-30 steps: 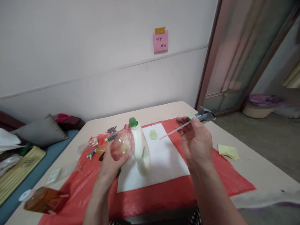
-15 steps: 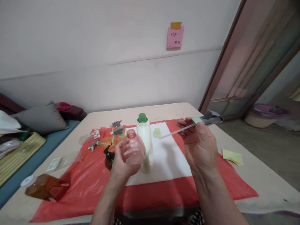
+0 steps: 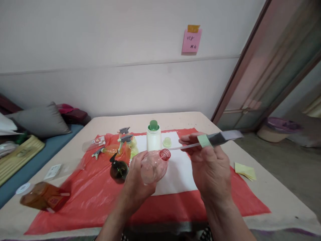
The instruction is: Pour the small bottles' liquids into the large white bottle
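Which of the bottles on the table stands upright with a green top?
The white bottle, upright on the white sheet. The dark round bottle is low with a black top, and the amber bottle lies on its side.

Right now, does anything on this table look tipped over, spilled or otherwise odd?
Yes: an amber bottle lies on its side at the table's left edge. No spill shows. The left hand holds a capless pink bottle; the right hand holds its spray head.
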`<state>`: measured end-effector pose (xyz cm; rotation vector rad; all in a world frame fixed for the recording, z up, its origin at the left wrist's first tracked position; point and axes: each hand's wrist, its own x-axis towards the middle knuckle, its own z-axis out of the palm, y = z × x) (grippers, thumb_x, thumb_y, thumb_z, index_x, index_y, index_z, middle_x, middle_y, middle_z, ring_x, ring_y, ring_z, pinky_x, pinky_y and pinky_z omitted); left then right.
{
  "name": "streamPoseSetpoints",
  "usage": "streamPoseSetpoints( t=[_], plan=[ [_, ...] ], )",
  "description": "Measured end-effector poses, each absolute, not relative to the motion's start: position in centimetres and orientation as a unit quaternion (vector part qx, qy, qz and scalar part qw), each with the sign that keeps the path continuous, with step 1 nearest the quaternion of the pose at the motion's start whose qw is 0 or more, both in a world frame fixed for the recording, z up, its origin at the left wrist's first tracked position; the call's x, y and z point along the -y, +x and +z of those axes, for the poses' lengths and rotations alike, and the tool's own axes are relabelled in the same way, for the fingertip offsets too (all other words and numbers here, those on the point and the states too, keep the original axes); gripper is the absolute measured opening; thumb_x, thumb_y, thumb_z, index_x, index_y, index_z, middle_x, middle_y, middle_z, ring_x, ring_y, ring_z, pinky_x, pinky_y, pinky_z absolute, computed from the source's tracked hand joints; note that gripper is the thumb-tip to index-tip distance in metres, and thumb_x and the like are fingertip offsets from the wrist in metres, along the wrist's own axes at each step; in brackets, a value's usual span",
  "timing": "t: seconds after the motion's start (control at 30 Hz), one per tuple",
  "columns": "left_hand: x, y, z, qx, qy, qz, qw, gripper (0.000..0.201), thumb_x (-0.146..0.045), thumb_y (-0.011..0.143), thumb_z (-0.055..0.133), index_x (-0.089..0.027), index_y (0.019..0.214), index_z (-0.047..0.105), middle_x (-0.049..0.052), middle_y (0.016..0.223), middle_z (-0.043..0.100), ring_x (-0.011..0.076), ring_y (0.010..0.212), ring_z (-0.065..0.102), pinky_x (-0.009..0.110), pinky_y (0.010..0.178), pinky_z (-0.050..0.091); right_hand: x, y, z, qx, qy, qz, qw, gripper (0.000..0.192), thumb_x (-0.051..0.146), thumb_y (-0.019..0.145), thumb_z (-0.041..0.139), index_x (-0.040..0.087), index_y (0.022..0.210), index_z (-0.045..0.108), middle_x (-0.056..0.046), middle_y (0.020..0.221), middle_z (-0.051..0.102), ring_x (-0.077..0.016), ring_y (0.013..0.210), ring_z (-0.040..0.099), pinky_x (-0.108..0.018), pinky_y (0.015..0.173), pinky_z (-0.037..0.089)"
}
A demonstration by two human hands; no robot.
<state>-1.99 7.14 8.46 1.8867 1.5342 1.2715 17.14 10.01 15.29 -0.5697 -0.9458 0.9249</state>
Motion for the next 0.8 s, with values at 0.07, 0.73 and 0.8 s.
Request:
streamPoseSetpoints(
  t=[0.07, 0.73, 0.8],
  plan=[
    [-7.2, -2.0, 8.4, -0.552, 0.672, 0.457, 0.183, 0.079, -0.019, 0.07, 0.07, -0.025, 0.142, 0.038, 0.016, 0.14, 0.053, 0.0327, 0.127, 0.056, 0.055, 0.105, 0.048, -10.1, 17.0, 15.3, 0.423, -0.258, 0.43, 0.755, 0.026, 0.049, 0.084, 0.073, 0.028, 0.099, 0.075, -0.003, 0.099, 0.075, -0.0194, 0.089, 0.071, -0.034, 0.075, 0.055],
    [-6.4, -1.0, 8.8, -0.536, 0.657, 0.512, 0.142, 0.083, -0.009, 0.06, 0.065, -0.029, 0.138, 0.043, 0.01, 0.133, 0.055, 0.0303, 0.121, 0.054, 0.052, 0.1, 0.047, -11.5, 15.2, 11.4, 0.528, -0.289, 0.569, 0.56, 0.031, 0.043, 0.081, 0.073, 0.029, 0.108, 0.079, -0.005, 0.113, 0.077, -0.0267, 0.106, 0.068, -0.044, 0.095, 0.052],
    [-6.4, -1.1, 8.7, -0.542, 0.652, 0.504, 0.164, 0.084, -0.01, 0.059, 0.067, -0.03, 0.137, 0.044, 0.009, 0.133, 0.054, 0.0301, 0.121, 0.053, 0.049, 0.097, 0.049, -11.8, 15.2, 10.9, 0.523, -0.278, 0.563, 0.577, 0.032, 0.044, 0.081, 0.073, 0.029, 0.109, 0.078, -0.006, 0.116, 0.077, -0.0276, 0.109, 0.068, -0.047, 0.099, 0.05]
  ],
)
